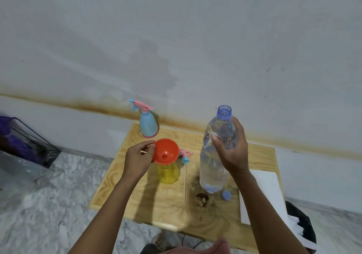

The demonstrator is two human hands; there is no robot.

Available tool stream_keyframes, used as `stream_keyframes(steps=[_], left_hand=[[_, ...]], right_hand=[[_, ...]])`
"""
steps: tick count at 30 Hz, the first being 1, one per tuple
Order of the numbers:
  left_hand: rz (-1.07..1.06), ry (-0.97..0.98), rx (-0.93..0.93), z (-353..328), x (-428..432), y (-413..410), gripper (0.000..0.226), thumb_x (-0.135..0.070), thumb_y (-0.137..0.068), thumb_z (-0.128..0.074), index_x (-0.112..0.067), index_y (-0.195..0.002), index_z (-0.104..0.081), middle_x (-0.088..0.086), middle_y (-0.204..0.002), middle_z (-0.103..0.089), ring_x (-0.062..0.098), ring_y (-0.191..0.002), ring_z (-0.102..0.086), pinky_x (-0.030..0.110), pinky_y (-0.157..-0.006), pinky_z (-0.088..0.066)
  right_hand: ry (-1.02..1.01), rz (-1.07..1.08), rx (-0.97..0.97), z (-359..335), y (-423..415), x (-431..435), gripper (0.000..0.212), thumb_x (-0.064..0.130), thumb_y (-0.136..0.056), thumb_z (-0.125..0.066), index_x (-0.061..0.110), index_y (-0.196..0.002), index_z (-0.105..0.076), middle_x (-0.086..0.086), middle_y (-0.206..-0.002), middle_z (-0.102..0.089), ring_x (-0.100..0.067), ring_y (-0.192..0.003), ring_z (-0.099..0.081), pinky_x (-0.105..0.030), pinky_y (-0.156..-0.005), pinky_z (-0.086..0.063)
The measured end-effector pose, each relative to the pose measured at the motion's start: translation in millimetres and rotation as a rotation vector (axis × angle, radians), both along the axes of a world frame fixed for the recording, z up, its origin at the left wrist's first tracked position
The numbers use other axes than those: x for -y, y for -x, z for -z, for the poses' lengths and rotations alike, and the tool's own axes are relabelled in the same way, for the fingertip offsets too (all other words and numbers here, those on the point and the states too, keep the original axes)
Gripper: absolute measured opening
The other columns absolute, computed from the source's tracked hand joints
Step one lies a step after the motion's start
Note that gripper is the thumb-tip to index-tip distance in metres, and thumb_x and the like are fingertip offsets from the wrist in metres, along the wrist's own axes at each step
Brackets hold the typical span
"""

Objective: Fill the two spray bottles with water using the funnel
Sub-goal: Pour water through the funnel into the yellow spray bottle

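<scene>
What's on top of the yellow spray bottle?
A round orange plastic funnel, rim pinched by the left hand. It hides the translucent yellow spray bottle's neck and mouth.

Hidden under the orange funnel (pixel 165 152): the neck of the yellow spray bottle (pixel 168 173). Partly covered behind the funnel's 3 o'clock rim: the detached spray head (pixel 185 154). Masked by the right hand (pixel 233 149): the middle of the water bottle (pixel 212 167); water level not readable. Cut off by the bottom edge: both forearms, plus a pinkish shape (pixel 207 248) at 6 o'clock, too little in view to name. Cropped at 9 o'clock and blurred: a dark wire basket (pixel 39 144). Brown lump (pixel 202 199) at the water bottle's 6 o'clock: unidentifiable.
</scene>
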State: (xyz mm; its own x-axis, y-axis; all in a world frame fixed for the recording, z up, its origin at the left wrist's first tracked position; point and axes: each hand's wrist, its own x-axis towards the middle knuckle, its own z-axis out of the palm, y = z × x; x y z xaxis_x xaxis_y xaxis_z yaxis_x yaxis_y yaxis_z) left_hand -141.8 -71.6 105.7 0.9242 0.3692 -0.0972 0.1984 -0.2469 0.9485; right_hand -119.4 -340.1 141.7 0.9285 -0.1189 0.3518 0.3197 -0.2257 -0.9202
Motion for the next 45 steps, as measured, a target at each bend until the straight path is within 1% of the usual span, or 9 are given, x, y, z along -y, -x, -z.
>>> stream_keyframes(steps=[4, 7, 14, 19, 23, 31, 35, 40, 45], left_hand=[[-0.010, 0.022, 0.004, 0, 0, 2, 0.016, -0.018, -0.094, -0.065, -0.019, -0.106, -0.076, 0.006, -0.092, -0.069, 0.030, -0.086, -0.069, 0.037, -0.069, -0.061], [-0.015, 0.021, 0.001, 1, -1, 3, 0.018, -0.020, -0.094, -0.066, -0.018, -0.108, -0.076, 0.007, -0.093, -0.069, 0.029, -0.087, -0.069, 0.041, -0.073, -0.062], [-0.010, 0.039, 0.015, -1, 0, 4, 0.018, -0.018, -0.094, -0.065, -0.017, -0.109, -0.075, 0.007, -0.092, -0.067, 0.021, -0.077, -0.067, 0.026, -0.059, -0.060], [-0.013, 0.052, 0.010, -1, 1, 2, 0.018, -0.017, -0.094, -0.065, -0.016, -0.108, -0.076, 0.006, -0.092, -0.066, 0.016, -0.072, -0.065, 0.026, -0.059, -0.060], [-0.011, 0.061, 0.010, -3, 3, 2, 0.018, -0.017, -0.094, -0.065, -0.016, -0.109, -0.075, 0.002, -0.090, -0.065, 0.013, -0.071, -0.064, 0.025, -0.059, -0.060], [0.001, 0.086, 0.016, -4, 4, 2, 0.019, -0.016, -0.094, -0.065, -0.014, -0.110, -0.075, -0.001, -0.089, -0.064, 0.013, -0.075, -0.065, 0.025, -0.060, -0.061], [0.002, 0.090, 0.009, -3, 4, 0, 0.020, -0.017, -0.094, -0.065, -0.012, -0.111, -0.075, 0.001, -0.090, -0.064, 0.015, -0.075, -0.066, 0.033, -0.065, -0.063], [0.007, 0.092, 0.021, -3, 7, -1, 0.021, -0.017, -0.094, -0.065, -0.012, -0.111, -0.075, -0.001, -0.087, -0.065, 0.012, -0.072, -0.065, 0.024, -0.061, -0.060], [0.011, 0.080, 0.022, -3, 7, -2, 0.021, -0.017, -0.094, -0.064, -0.012, -0.112, -0.075, 0.004, -0.093, -0.067, 0.013, -0.074, -0.065, 0.020, -0.058, -0.058]], right_hand=[[0.030, -0.126, -0.047, -6, 10, -6, 0.072, 0.046, -0.077, -0.072, 0.025, -0.140, -0.046, 0.014, -0.129, -0.062, -0.007, -0.117, -0.062, -0.030, -0.095, -0.053], [0.089, -0.216, -0.084, -10, 18, -11, 0.063, 0.048, -0.078, -0.071, 0.037, -0.135, -0.046, 0.031, -0.124, -0.060, 0.003, -0.115, -0.061, -0.017, -0.092, -0.051], [0.192, -0.327, -0.181, -3, 30, -18, 0.057, 0.054, -0.079, -0.070, 0.057, -0.130, -0.044, 0.019, -0.128, -0.062, -0.006, -0.117, -0.063, -0.031, -0.096, -0.053], [0.226, -0.384, -0.222, -2, 35, -24, 0.060, 0.049, -0.079, -0.069, 0.039, -0.134, -0.048, 0.019, -0.127, -0.063, 0.001, -0.114, -0.063, -0.014, -0.091, -0.048], [0.237, -0.424, -0.264, 0, 37, -26, 0.061, 0.046, -0.081, -0.069, 0.029, -0.137, -0.051, 0.020, -0.122, -0.066, -0.002, -0.110, -0.065, -0.015, -0.088, -0.050], [0.296, -0.472, -0.346, 4, 34, -26, 0.059, 0.042, -0.086, -0.072, 0.030, -0.139, -0.050, 0.012, -0.123, -0.068, -0.007, -0.109, -0.067, -0.033, -0.090, -0.055], [0.298, -0.508, -0.378, 3, 32, -27, 0.054, 0.038, -0.087, -0.073, 0.031, -0.137, -0.053, 0.012, -0.119, -0.069, -0.006, -0.107, -0.068, -0.031, -0.091, -0.054], [0.297, -0.540, -0.409, 3, 29, -26, 0.053, 0.042, -0.086, -0.072, 0.033, -0.135, -0.054, 0.011, -0.117, -0.071, -0.007, -0.104, -0.069, -0.033, -0.090, -0.055], [0.312, -0.586, -0.468, 1, 28, -25, 0.045, 0.038, -0.088, -0.070, 0.038, -0.130, -0.054, 0.011, -0.109, -0.073, -0.005, -0.093, -0.072, -0.021, -0.076, -0.053]])
